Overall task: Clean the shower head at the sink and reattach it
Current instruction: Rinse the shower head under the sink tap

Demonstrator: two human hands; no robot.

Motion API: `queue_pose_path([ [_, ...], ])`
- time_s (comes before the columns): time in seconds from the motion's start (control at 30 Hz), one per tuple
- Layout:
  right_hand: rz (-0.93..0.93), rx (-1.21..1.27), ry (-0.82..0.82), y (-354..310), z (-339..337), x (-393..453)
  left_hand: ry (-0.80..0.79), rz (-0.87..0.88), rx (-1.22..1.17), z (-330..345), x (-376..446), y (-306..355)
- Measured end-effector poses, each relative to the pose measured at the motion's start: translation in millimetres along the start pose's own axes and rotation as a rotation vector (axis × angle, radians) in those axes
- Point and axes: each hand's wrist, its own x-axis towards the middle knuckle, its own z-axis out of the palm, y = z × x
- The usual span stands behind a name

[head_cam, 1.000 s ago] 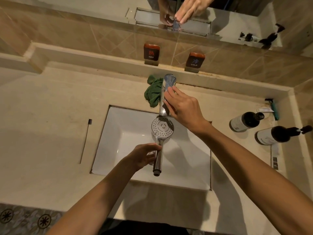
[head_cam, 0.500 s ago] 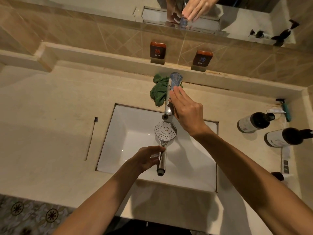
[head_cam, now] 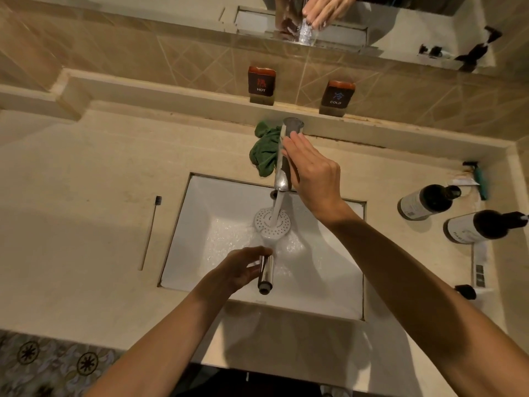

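A chrome shower head (head_cam: 272, 224) with a round white spray face is held over the white sink (head_cam: 323, 282), face up under the running water. My left hand (head_cam: 243, 267) grips its chrome handle near the lower end. The tall chrome faucet (head_cam: 283, 156) stands at the sink's back edge and pours a stream onto the spray face. My right hand (head_cam: 312, 173) rests on the faucet's lever with straight fingers. Water splashes across the basin floor.
A crumpled green cloth (head_cam: 266, 153) lies behind the sink, left of the faucet. A dark toothbrush (head_cam: 150, 233) lies on the counter at left. Two dark pump bottles (head_cam: 426, 202) (head_cam: 481, 227) lie at right, with a razor (head_cam: 478, 179) beyond. HOT (head_cam: 261, 81) and COLD (head_cam: 336, 94) signs stand on the ledge.
The faucet now runs; water falls onto the shower head's face and splashes in the basin. My right hand's fingers have flattened along the faucet lever. My left hand still holds the handle.
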Motion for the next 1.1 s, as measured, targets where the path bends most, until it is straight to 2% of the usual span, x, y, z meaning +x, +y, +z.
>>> queue_pose_path([
  [0.53, 0.155, 0.079, -0.085, -12, -5, 3, -0.018, -0.101, 0.002, -16, 7, -12],
  [0.73, 0.181, 0.089, -0.068, -14, -4, 2, -0.050, -0.066, 0.018, -7, 21, -4],
  [0.97, 0.206, 0.095, -0.061, -17, -2, 2, -0.206, -0.045, 0.099, 6, 27, 2],
  [1.1, 0.213, 0.093, -0.055, -17, -1, 2, -0.121, -0.043, 0.058, 0, 27, -6],
])
